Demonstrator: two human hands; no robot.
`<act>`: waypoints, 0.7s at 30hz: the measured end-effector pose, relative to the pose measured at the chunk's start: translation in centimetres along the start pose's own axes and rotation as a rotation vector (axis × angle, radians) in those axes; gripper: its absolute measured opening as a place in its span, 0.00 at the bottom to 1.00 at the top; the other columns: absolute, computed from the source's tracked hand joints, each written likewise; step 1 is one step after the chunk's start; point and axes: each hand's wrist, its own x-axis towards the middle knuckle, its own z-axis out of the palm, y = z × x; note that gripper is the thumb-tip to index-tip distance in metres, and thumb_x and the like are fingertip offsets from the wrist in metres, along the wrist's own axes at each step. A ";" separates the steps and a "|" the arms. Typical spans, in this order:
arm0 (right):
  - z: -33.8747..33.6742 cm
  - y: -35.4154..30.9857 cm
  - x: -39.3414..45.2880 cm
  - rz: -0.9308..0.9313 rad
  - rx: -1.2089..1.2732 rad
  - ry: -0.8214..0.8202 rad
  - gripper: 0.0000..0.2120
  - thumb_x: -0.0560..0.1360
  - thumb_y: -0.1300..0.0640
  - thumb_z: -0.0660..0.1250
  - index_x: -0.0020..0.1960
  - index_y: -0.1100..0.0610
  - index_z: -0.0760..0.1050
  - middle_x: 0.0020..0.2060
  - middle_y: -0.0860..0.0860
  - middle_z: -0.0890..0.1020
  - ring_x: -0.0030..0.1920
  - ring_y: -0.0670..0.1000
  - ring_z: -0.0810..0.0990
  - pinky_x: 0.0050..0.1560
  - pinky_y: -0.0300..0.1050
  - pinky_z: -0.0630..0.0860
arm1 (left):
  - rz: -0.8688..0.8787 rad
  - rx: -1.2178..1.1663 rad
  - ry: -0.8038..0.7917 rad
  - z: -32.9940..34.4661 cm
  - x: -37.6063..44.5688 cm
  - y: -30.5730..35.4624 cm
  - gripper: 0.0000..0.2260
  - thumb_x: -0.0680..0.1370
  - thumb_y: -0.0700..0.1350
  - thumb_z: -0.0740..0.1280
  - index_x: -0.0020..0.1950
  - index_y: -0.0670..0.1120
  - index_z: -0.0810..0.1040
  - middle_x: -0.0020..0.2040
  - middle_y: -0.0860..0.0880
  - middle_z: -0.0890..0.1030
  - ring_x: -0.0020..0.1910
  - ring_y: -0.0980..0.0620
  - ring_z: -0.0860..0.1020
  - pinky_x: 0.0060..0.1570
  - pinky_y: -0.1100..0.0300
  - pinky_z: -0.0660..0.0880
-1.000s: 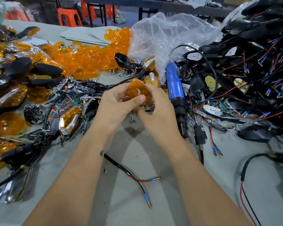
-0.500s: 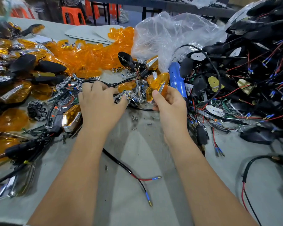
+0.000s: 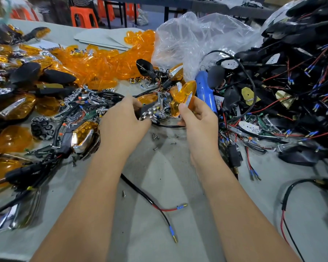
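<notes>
I'm gripping with both hands.
Right hand [image 3: 201, 120] is pinching an orange lens [image 3: 182, 96]; left hand [image 3: 121, 122] is clutching a chrome piece [image 3: 151, 113].

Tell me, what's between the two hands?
Head view: a chrome part, gripped by the left hand, and a black cable lie between it and the right hand holding the orange lens.

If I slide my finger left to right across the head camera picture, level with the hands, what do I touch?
Black ring cluster → left hand → chrome part it grips → orange lens → right hand pinching that lens → pile of black wires.
</notes>
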 end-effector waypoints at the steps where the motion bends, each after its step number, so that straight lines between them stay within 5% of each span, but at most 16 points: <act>1: 0.0 0.0 0.0 0.001 0.018 -0.011 0.09 0.77 0.56 0.68 0.56 0.47 0.81 0.48 0.46 0.84 0.44 0.43 0.80 0.55 0.50 0.80 | -0.035 -0.163 -0.007 0.0 0.1 0.1 0.14 0.74 0.48 0.72 0.58 0.52 0.77 0.50 0.56 0.81 0.50 0.54 0.80 0.49 0.52 0.79; 4: 0.0 -0.1 0.1 0.045 0.111 -0.049 0.19 0.79 0.58 0.67 0.69 0.54 0.75 0.51 0.51 0.83 0.43 0.45 0.80 0.44 0.40 0.78 | -0.211 -0.727 -0.103 -0.5 0.5 0.7 0.09 0.77 0.43 0.70 0.52 0.56 0.80 0.46 0.59 0.84 0.45 0.60 0.81 0.48 0.60 0.78; 8: 0.1 -0.6 -0.2 0.048 0.191 -0.077 0.20 0.79 0.60 0.67 0.71 0.56 0.73 0.54 0.57 0.82 0.44 0.48 0.80 0.41 0.39 0.77 | -0.488 -1.451 -0.303 -0.9 0.5 1.5 0.03 0.81 0.38 0.63 0.49 0.39 0.75 0.39 0.44 0.85 0.40 0.48 0.84 0.37 0.60 0.81; 14: 0.0 -0.9 -0.6 0.029 0.210 -0.136 0.18 0.78 0.58 0.66 0.68 0.57 0.75 0.55 0.66 0.81 0.52 0.67 0.79 0.44 0.47 0.76 | -0.502 -1.480 -0.464 0.1 -0.4 2.0 0.05 0.81 0.37 0.60 0.53 0.37 0.72 0.41 0.43 0.85 0.35 0.51 0.83 0.32 0.63 0.79; 17: 0.0 -1.1 -0.7 0.000 0.176 -0.129 0.13 0.80 0.61 0.65 0.64 0.54 0.76 0.51 0.62 0.81 0.44 0.52 0.79 0.38 0.38 0.75 | -0.521 -1.401 -0.471 0.6 -0.4 2.0 0.04 0.80 0.37 0.61 0.50 0.38 0.74 0.37 0.45 0.81 0.31 0.53 0.78 0.26 0.66 0.74; 21: 0.2 -1.0 -0.9 -0.049 0.125 -0.161 0.12 0.80 0.64 0.65 0.56 0.48 0.77 0.40 0.44 0.82 0.38 0.39 0.80 0.39 0.31 0.76 | -0.461 -1.392 -0.490 0.9 -0.4 2.0 0.12 0.82 0.47 0.57 0.52 0.41 0.77 0.39 0.46 0.79 0.30 0.53 0.74 0.25 0.65 0.68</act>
